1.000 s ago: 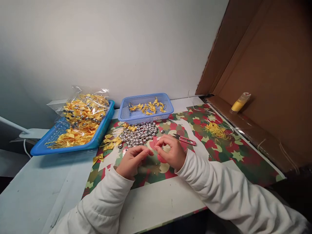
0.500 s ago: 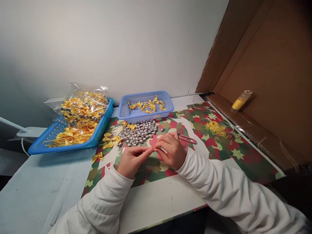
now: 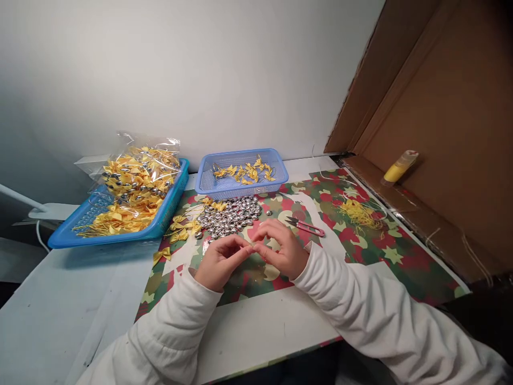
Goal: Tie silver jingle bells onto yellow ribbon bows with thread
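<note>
Over the patterned sheet (image 3: 256,280), my left hand (image 3: 224,262) and my right hand (image 3: 280,250) meet fingertip to fingertip. Both are closed in a pinch; whatever lies between the fingers is too small or too hidden to name. Just beyond them is a heap of shiny silver beads (image 3: 230,216), with one loose bead (image 3: 269,213) to its right. Pink-handled thread snips (image 3: 306,226) lie beyond my right hand. Left of the heap are several yellow ribbon bows (image 3: 180,233), and a single bow (image 3: 162,256) sits nearer my left sleeve.
A blue basket (image 3: 64,241) at the left holds yellow bows and a clear bag (image 3: 140,174) of bows with beads. Several bows lie in a lighter blue basket (image 3: 204,184) at the wall. Yellow threads (image 3: 358,214) and a yellow-filled tube (image 3: 401,168) are at the right.
My right fingers have shifted slightly down and now sit lower against my left fingertips. More of the snips shows, blades included. The whole view has shifted slightly.
</note>
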The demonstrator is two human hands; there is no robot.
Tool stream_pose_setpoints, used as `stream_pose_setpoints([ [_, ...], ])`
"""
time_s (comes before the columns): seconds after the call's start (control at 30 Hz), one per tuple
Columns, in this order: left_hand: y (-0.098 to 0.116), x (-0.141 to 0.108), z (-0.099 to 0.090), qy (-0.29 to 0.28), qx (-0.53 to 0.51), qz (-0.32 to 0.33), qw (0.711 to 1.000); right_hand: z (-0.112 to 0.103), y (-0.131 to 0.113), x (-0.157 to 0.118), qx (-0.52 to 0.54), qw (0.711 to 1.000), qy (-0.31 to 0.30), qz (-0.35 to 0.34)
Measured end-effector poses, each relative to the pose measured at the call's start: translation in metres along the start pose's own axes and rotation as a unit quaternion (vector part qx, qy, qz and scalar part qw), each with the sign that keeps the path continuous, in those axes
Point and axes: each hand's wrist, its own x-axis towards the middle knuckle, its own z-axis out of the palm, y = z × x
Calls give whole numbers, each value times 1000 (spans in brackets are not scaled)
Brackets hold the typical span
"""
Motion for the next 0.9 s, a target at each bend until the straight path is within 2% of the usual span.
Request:
stream_pose_setpoints([
  [0.2, -1, 0, 1, 3, -22, 8, 1000, 0, 3, 1, 62, 996, -60, 28],
  [0.6, -7, -3, 4, 32, -20, -2, 999, 2, 7, 0, 5, 999, -17, 43],
  [0.77, -8, -3, 6, 51, 4, 21, 998, -2, 3, -2, -98, 995, -32, -6],
  [0.9, -8, -5, 6, 38, 61, 40, 997, -3, 1, -3, -147, 987, -25, -66],
])
